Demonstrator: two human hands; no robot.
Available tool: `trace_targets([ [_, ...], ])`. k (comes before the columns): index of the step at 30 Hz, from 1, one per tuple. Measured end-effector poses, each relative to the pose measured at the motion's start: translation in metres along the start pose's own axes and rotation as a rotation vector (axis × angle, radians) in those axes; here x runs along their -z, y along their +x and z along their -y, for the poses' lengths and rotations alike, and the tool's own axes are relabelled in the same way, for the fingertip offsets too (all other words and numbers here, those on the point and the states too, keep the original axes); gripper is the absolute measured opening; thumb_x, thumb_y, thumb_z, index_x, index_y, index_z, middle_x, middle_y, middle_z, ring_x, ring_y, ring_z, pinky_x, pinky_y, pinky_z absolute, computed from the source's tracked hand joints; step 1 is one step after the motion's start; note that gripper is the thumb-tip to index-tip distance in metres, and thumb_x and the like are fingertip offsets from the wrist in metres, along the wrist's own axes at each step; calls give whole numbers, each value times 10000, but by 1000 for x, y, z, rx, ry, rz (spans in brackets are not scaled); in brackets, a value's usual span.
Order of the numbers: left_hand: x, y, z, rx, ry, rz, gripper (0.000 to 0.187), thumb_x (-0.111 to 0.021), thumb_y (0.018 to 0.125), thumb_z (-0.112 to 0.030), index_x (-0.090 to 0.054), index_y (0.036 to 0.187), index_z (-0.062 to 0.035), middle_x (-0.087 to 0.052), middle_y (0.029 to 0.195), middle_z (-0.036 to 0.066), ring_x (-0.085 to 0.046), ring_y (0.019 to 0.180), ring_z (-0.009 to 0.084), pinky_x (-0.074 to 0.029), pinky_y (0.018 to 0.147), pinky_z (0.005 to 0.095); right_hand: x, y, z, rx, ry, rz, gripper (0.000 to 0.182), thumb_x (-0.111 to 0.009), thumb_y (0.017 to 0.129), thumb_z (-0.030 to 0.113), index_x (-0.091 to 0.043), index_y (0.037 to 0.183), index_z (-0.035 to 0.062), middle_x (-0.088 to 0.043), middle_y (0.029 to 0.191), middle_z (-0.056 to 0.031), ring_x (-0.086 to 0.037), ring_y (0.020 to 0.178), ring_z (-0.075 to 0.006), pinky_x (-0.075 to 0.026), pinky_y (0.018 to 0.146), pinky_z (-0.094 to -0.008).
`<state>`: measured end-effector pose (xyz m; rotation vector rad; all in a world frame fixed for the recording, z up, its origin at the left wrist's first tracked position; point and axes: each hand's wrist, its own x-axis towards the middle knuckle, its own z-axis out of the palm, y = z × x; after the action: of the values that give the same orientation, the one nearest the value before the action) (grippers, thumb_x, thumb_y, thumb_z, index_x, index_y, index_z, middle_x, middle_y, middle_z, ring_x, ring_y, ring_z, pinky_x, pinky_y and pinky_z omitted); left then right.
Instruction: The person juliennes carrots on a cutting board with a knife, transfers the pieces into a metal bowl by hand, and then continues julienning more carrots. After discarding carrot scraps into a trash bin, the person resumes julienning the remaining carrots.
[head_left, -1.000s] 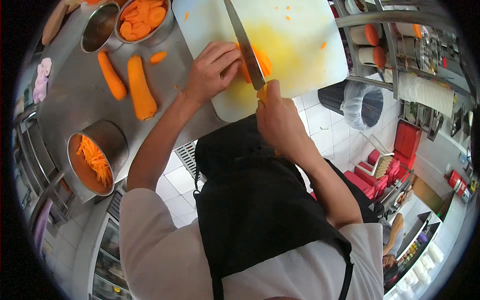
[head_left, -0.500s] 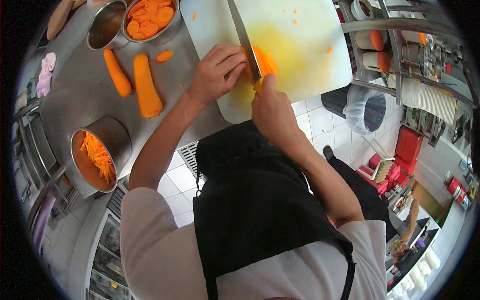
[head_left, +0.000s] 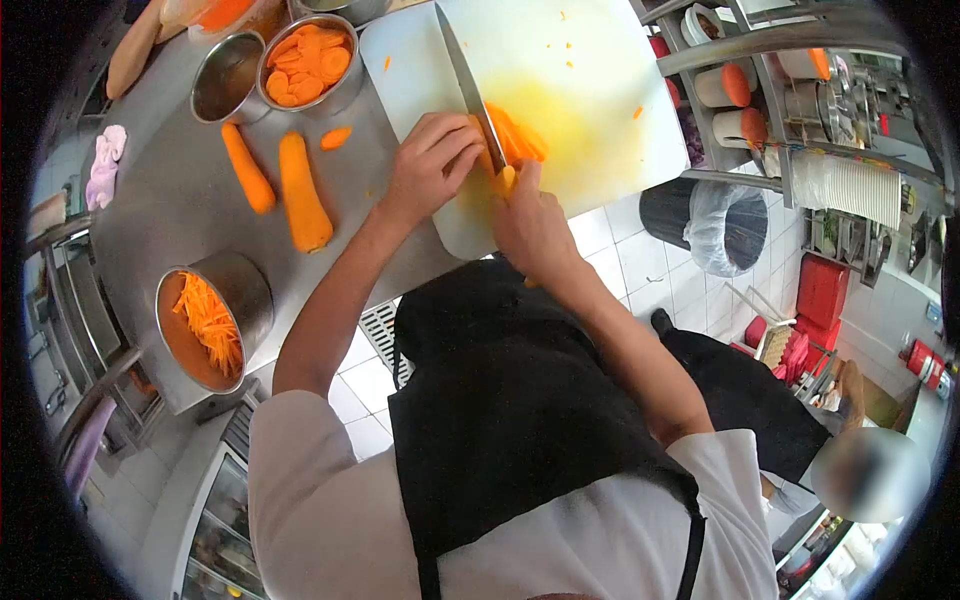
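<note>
My right hand point(head_left: 535, 228) is closed around the yellow handle of a long kitchen knife point(head_left: 462, 72). The blade points away from me over a white cutting board point(head_left: 400, 65) with a yellow stain. Left of the blade, the bent fingers of my left hand point(head_left: 432, 168) press on a piece of carrot, mostly hidden beneath them. Thin carrot slices point(head_left: 516, 136) lie against the blade's right side. On the steel table left of the board are two peeled carrots, a thick one point(head_left: 304, 195) and a slimmer one point(head_left: 247, 170), plus a small carrot piece point(head_left: 336, 138).
A metal bowl of carrot rounds point(head_left: 308, 65) stands beside another metal bowl point(head_left: 228, 78). A tilted steel pot point(head_left: 245, 290) holds carrot shreds. Right of the board are a metal rack point(head_left: 760, 40) and a lined bin point(head_left: 725, 230). Another person in a black apron point(head_left: 735, 400) is behind on the right.
The view has shifted slightly, so the table items appear lower and farther right. Both hands stay at the knife and carrot. The other person's head has come into view.
</note>
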<state>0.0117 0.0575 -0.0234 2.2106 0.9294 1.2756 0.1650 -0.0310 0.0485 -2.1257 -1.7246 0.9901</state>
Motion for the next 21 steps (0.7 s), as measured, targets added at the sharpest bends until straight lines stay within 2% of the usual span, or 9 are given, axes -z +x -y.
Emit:
trace_targets([
  [3,0,0,1,0,-7,-4,156,-767,822,-25,-694,960,-25,-676,1028,93,-652,933,293,-550,806,370,8,-7,2,39,56,-79,413,-605,951,132,-362,1245,-25,-651,763,-343,-655,782,-543,-515,718,-614],
  [6,1,1,-3,12,-9,-3,159,-766,814,-11,-693,955,-22,-677,1019,94,-652,931,293,-548,803,373,22,-12,5,73,72,-59,421,-617,949,139,-368,1250,-17,-642,756,-351,-643,773,-557,-502,716,-629],
  [15,-1,1,-3,-1,5,-19,197,-774,787,13,-682,959,-17,-678,1023,104,-654,923,302,-547,796,375,50,-19,20,124,30,19,285,-590,951,121,-388,1098,-16,-618,729,-359,-621,757,-584,-492,710,-649],
  [21,0,0,-1,-6,4,-11,206,-774,783,19,-678,963,-9,-677,1029,106,-656,924,305,-547,792,375,52,-18,22,156,-3,15,288,-584,951,110,-387,1095,-42,-619,713,-353,-637,717,-561,-514,658,-633],
])
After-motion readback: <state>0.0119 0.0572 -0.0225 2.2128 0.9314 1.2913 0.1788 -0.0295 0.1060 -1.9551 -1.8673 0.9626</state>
